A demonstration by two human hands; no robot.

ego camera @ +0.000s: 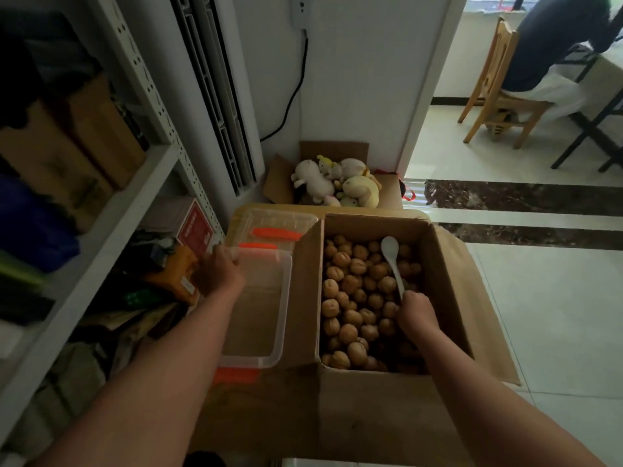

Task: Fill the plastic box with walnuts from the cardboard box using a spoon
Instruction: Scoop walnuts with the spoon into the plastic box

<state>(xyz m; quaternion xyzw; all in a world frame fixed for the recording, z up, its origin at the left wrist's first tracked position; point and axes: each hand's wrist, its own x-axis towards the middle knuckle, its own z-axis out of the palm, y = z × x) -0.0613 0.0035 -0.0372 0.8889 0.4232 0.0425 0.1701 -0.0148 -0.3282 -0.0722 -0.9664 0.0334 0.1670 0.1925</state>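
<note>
The left hand point(220, 269) has its fingers curled over the far left corner of the clear rectangular plastic box point(280, 318), gripping its rim. The right hand point(416, 311) is closed around the handle end of the white plastic spoon point(392, 261). The spoon's bowl points away from the person and is empty, above the nuts.

The clear plastic box holds nothing. It has orange clips at its near and far ends and sits just beside the left wall of the open brown cardboard box point(371, 416). That cardboard box holds a deep layer of light brown walnuts point(350, 284) in their shells. A clear lid with an orange clip point(273, 224) lies just behind the plastic box. Further back, a smaller cardboard box point(333, 148) holds white and yellow plush toys point(337, 182).
</note>
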